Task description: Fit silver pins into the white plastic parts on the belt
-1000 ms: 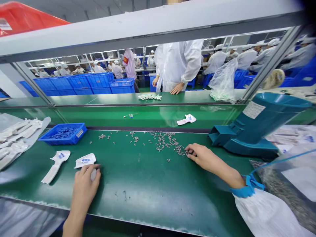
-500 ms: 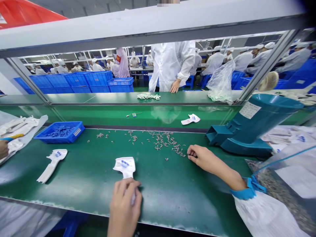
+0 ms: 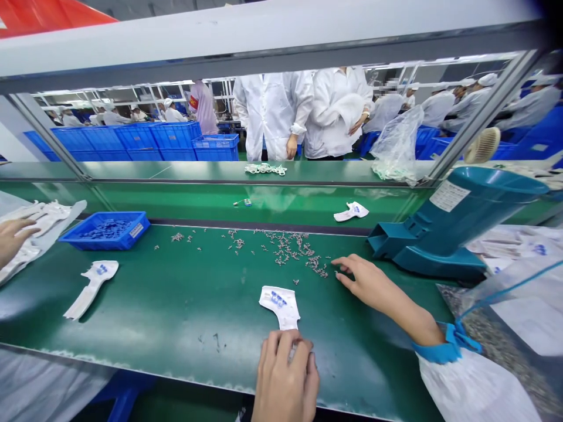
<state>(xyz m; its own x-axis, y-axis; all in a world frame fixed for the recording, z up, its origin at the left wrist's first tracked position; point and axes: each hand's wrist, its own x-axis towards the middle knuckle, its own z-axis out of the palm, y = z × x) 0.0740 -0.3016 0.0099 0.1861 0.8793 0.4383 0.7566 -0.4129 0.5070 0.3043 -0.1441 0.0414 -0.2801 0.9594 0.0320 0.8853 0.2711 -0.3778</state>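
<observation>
At the far left I see another person's hand (image 3: 11, 240) near a blue tray (image 3: 105, 230); a spare white piece (image 3: 90, 287) lies on the green table (image 3: 176, 316); my left hand (image 3: 285, 381), fingers curled together, clamps the narrow end of the white plastic piece (image 3: 279, 303) by the near edge; screws (image 3: 292, 251) lie scattered behind; my right hand (image 3: 365, 282), fingers apart, rests at their edge; a teal machine (image 3: 453, 228) stands just beyond.

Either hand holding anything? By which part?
Left hand grips the white plastic piece by its narrow stem end. Right hand holds nothing that shows; it lies open beside the scattered small metal parts.
</observation>
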